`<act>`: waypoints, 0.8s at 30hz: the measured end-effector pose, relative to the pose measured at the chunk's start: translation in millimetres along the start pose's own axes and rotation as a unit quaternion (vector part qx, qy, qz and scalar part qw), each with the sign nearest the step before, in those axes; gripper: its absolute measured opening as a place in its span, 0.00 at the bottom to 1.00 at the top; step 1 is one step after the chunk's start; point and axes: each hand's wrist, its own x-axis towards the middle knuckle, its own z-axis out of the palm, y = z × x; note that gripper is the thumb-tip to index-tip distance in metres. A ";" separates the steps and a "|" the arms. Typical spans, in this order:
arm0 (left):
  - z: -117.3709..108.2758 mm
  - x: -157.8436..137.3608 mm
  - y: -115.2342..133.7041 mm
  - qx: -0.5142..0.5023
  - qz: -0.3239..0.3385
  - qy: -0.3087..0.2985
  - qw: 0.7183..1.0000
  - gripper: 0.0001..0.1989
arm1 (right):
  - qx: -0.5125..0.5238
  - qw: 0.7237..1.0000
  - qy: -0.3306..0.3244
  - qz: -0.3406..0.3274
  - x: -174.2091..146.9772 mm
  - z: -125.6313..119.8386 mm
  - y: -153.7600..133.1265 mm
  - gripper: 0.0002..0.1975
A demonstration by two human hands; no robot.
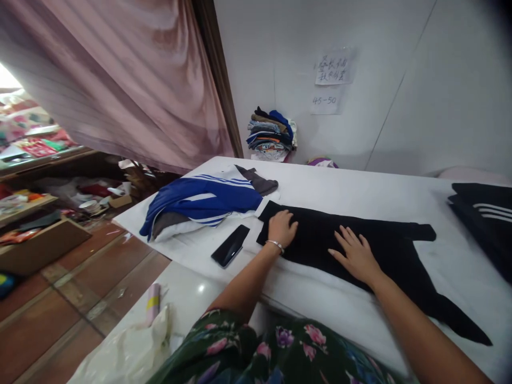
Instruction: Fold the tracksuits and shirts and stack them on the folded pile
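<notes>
A black garment (pixel 320 234) lies spread on the white table. Two narrow parts, sleeves or legs, reach out at its right end. Near its left end my left hand (pixel 282 229), with a bracelet at the wrist, rests on the cloth, fingers slightly bent and thumb apart. My right hand (pixel 354 255) lies on the middle of the garment, fingers spread. Neither hand grips the cloth. Just left of my left hand is a black phone (pixel 231 246). A blue jacket with white stripes (pixel 204 197) lies loosely behind the phone, with a grey garment (pixel 260 181) next to it.
Dark folded clothes with white stripes (pixel 486 218) sit at the table's right. A stack of folded clothes (pixel 270 133) stands by the wall beyond the far edge. Front left are a plastic bag (pixel 132 346) and a pink roll (pixel 153 304). A pink curtain (pixel 160 80) hangs left.
</notes>
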 end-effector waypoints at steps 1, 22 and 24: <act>-7.8 2.2 -13.8 0.021 -0.050 0.013 0.998 0.21 | 0.002 1.000 0.002 0.001 -0.4 0.0 0.5 0.35; -27.8 33.9 -90.4 -0.078 -0.265 -0.100 0.956 0.43 | 0.039 0.999 0.016 0.001 0.9 -3.6 -4.4 0.35; -28.4 34.0 -89.6 -0.060 -0.257 -0.105 0.959 0.43 | 0.044 0.999 0.008 0.003 1.2 -7.2 -6.7 0.35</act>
